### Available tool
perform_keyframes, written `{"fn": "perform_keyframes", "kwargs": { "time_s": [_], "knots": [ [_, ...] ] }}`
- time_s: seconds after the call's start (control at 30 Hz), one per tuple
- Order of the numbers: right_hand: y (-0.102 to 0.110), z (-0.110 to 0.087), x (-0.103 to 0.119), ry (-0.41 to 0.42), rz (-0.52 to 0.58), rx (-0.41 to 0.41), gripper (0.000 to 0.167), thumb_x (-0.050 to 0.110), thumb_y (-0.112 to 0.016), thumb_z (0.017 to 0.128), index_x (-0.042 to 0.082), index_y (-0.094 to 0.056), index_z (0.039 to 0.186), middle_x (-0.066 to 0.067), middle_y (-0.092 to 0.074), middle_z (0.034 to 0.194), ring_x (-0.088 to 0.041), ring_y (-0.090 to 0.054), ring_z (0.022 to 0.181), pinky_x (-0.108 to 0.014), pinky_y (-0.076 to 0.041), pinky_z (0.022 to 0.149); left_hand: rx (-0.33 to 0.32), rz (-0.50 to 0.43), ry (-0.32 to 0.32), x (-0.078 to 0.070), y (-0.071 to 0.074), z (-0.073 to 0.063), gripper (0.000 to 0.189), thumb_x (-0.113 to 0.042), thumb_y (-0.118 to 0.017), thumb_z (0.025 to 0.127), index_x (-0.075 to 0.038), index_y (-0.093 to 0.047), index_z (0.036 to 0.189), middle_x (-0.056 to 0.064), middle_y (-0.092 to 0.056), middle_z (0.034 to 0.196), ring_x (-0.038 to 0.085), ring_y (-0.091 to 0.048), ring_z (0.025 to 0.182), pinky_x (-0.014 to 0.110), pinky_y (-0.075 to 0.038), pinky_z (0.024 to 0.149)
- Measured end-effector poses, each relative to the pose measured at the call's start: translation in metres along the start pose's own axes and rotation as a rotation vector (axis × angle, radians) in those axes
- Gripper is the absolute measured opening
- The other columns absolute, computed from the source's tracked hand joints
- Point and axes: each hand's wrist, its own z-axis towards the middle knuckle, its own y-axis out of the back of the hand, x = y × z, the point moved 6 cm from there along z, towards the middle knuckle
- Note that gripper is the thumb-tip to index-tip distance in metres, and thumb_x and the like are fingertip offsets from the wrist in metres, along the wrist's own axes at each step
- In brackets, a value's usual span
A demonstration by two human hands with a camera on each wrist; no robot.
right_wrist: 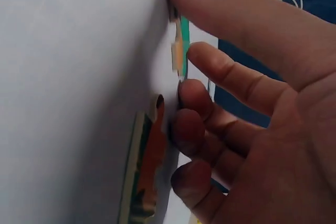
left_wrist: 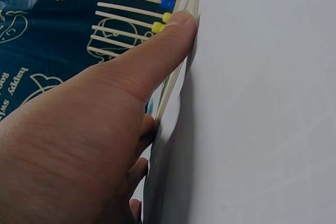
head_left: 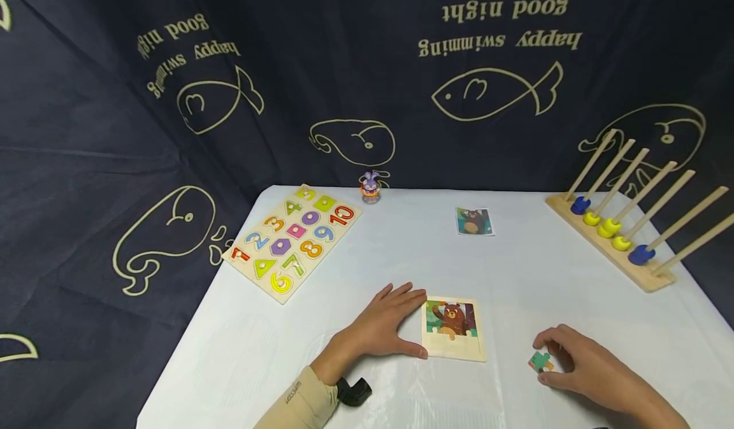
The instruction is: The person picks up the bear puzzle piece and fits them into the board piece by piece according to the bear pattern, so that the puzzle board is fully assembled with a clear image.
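A square wooden puzzle board (head_left: 455, 347) lies on the white table, its bear picture (head_left: 453, 319) filling the upper part and bare wood showing below. My left hand (head_left: 381, 327) rests beside it with fingers spread, fingertips and thumb touching the board's left side. In the left wrist view the thumb (left_wrist: 157, 51) stretches along the board's edge. To the right, my right hand (head_left: 579, 368) pinches a teal puzzle piece (head_left: 540, 360) between thumb and curled forefinger, low over the table. The right wrist view shows a second, orange and green puzzle piece (right_wrist: 149, 166) below the fingers.
A wooden number board (head_left: 295, 231) lies at the back left, near a small purple rabbit figure (head_left: 370, 188). A bear picture card (head_left: 474, 222) lies at the back. On the right stands a peg rack (head_left: 613, 241) with blue and yellow beads. Dark printed cloth (head_left: 344, 65) hangs behind.
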Motion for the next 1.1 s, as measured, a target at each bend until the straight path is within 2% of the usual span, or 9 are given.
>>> {"fn": "perform_keyframes", "kwargs": {
  "time_s": [0.1, 0.2, 0.27, 0.33, 0.47, 0.6, 0.83, 1.1],
  "knots": [
    [-0.002, 0.003, -0.002, -0.109, 0.002, 0.023, 0.045, 0.038, -0.083, 0.072, 0.015, -0.064, 0.106, 0.005, -0.052, 0.084, -0.006, -0.045, 0.072, -0.024, -0.042, 0.059, 0.001, -0.002, 0.003, 0.000, 0.000, 0.000, 0.105, -0.078, -0.061, 0.071, -0.017, -0.033, 0.151, -0.008, -0.031, 0.153, 0.019, -0.018, 0.143, 0.047, -0.012, 0.115],
    [-0.002, 0.006, -0.003, -0.184, -0.015, 0.024, 0.042, 0.032, -0.085, 0.070, 0.015, -0.067, 0.105, 0.006, -0.054, 0.083, -0.010, -0.046, 0.072, -0.025, -0.043, 0.059, 0.001, 0.003, 0.003, 0.000, 0.001, 0.001, 0.105, -0.078, -0.061, 0.070, -0.017, -0.032, 0.151, -0.008, -0.031, 0.153, 0.018, -0.018, 0.143, 0.047, -0.012, 0.115],
    [-0.002, 0.007, -0.002, -0.205, -0.031, 0.012, 0.041, 0.029, -0.086, 0.069, 0.016, -0.068, 0.104, 0.006, -0.054, 0.082, -0.011, -0.047, 0.072, -0.025, -0.044, 0.060, 0.000, 0.006, 0.001, 0.000, 0.001, 0.001, 0.105, -0.079, -0.060, 0.070, -0.017, -0.032, 0.151, -0.008, -0.031, 0.153, 0.018, -0.018, 0.143, 0.047, -0.013, 0.115],
    [-0.001, 0.008, 0.000, -0.187, -0.044, -0.003, 0.043, 0.026, -0.085, 0.069, 0.013, -0.067, 0.107, 0.005, -0.055, 0.085, -0.012, -0.047, 0.073, -0.026, -0.044, 0.060, -0.003, 0.009, -0.001, 0.000, 0.000, 0.001, 0.105, -0.079, -0.060, 0.071, -0.018, -0.032, 0.152, -0.009, -0.031, 0.153, 0.018, -0.018, 0.143, 0.047, -0.013, 0.115],
    [-0.003, 0.012, 0.004, -0.205, -0.047, -0.032, 0.051, 0.026, -0.085, 0.069, 0.010, -0.065, 0.113, 0.003, -0.056, 0.090, -0.014, -0.047, 0.076, -0.026, -0.045, 0.061, -0.004, 0.005, -0.003, 0.000, -0.001, 0.000, 0.105, -0.080, -0.058, 0.071, -0.018, -0.032, 0.152, -0.009, -0.030, 0.153, 0.018, -0.018, 0.143, 0.047, -0.013, 0.115],
    [-0.004, 0.017, 0.013, -0.180, -0.061, -0.085, 0.055, 0.025, -0.084, 0.069, 0.008, -0.063, 0.117, 0.003, -0.053, 0.089, -0.013, -0.046, 0.075, -0.026, -0.042, 0.060, -0.011, 0.008, -0.006, -0.001, -0.003, -0.001, 0.106, -0.081, -0.057, 0.070, -0.018, -0.031, 0.152, -0.010, -0.030, 0.153, 0.018, -0.017, 0.144, 0.047, -0.012, 0.115],
    [-0.003, 0.027, 0.039, -0.029, -0.139, -0.206, 0.043, 0.019, -0.082, 0.072, 0.014, -0.066, 0.111, 0.008, -0.050, 0.092, -0.006, -0.044, 0.075, -0.024, -0.044, 0.062, -0.011, 0.011, 0.000, 0.001, -0.005, -0.001, 0.106, -0.081, -0.056, 0.070, -0.019, -0.030, 0.152, -0.010, -0.028, 0.154, 0.017, -0.016, 0.144, 0.047, -0.012, 0.115],
    [-0.004, 0.040, 0.061, 0.061, -0.047, -0.228, 0.045, 0.015, -0.080, 0.077, 0.011, -0.065, 0.118, 0.008, -0.048, 0.089, -0.006, -0.045, 0.070, -0.021, -0.039, 0.054, -0.006, 0.015, -0.007, 0.002, -0.004, -0.002, 0.106, -0.081, -0.056, 0.071, -0.019, -0.030, 0.152, -0.010, -0.028, 0.154, 0.017, -0.015, 0.144, 0.047, -0.012, 0.115]
  ]
}}
